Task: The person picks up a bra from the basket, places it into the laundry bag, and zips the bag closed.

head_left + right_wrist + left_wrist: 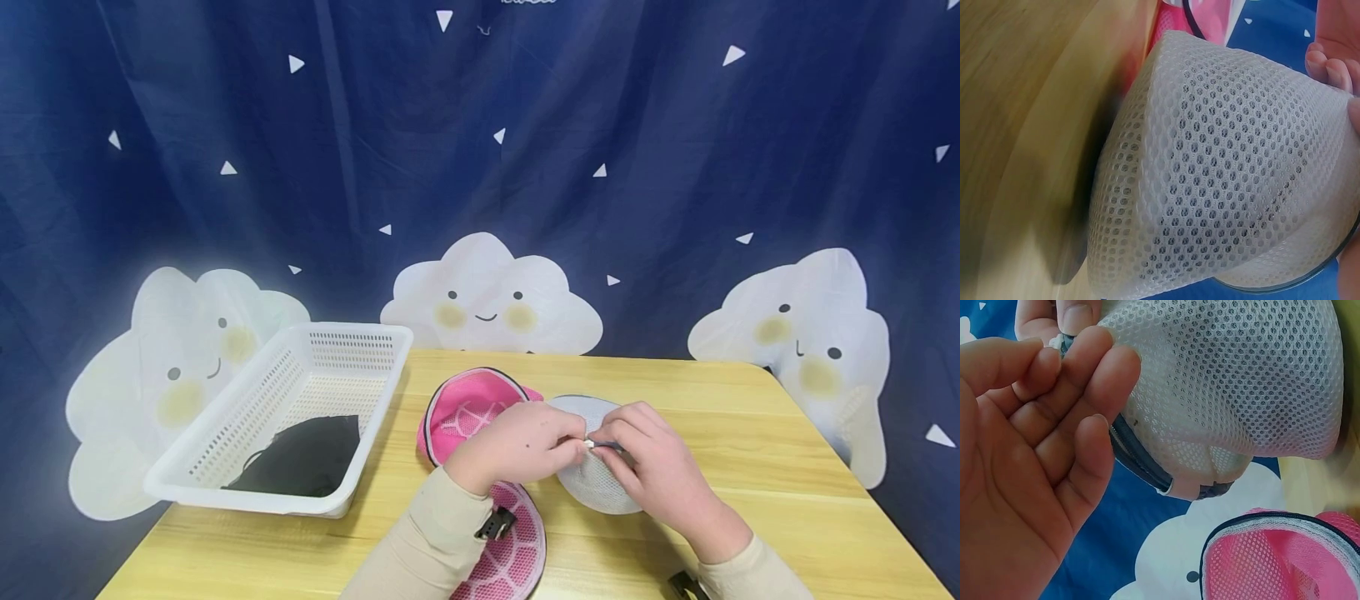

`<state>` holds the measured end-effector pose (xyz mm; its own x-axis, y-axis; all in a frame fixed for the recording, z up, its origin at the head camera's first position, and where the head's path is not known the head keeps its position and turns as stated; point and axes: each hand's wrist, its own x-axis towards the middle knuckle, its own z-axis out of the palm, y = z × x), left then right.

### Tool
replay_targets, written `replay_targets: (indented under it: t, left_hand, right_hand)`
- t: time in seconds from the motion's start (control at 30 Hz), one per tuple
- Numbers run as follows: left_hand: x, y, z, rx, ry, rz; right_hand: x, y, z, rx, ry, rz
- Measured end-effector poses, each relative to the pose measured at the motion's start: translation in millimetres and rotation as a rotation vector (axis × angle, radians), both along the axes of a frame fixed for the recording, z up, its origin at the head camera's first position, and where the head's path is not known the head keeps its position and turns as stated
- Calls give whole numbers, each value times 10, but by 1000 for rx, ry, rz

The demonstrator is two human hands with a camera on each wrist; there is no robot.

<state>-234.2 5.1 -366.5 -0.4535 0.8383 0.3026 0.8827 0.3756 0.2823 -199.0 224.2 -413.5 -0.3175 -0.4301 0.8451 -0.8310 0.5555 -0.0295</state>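
At the dark edge of a white mesh bag, the left hand and right hand pinch close together, fingertips nearly meeting. The bag bulges over the wooden table, beside a gaping pink mesh bag and a round pink mesh panel, with a white basket holding something black farther left

Mesh bag: white, honeycomb-holed, dark-edged. Open bag: pink, white cell-like lines. Basket: white. Curtain: navy, white triangles.
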Motion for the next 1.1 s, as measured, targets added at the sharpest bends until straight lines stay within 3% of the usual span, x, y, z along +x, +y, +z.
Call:
replay_targets:
  t: [0.33,0.63,0.87,1.1]
  left_hand:
    - [-28,-18,-30,14,35,2]
    - [-68,-31,-47,-8,21,46]
    - [-125,-90,-54,-7,64,72]
    - [-150,-134,-35,-6,20,72]
  right_hand:
    - [-19,6,7,-4,43,36]
    - [-7,18,11,4,36,20]
    - [-15,30,23,6,29,18]
    - [-20,31,26,10,34,15]
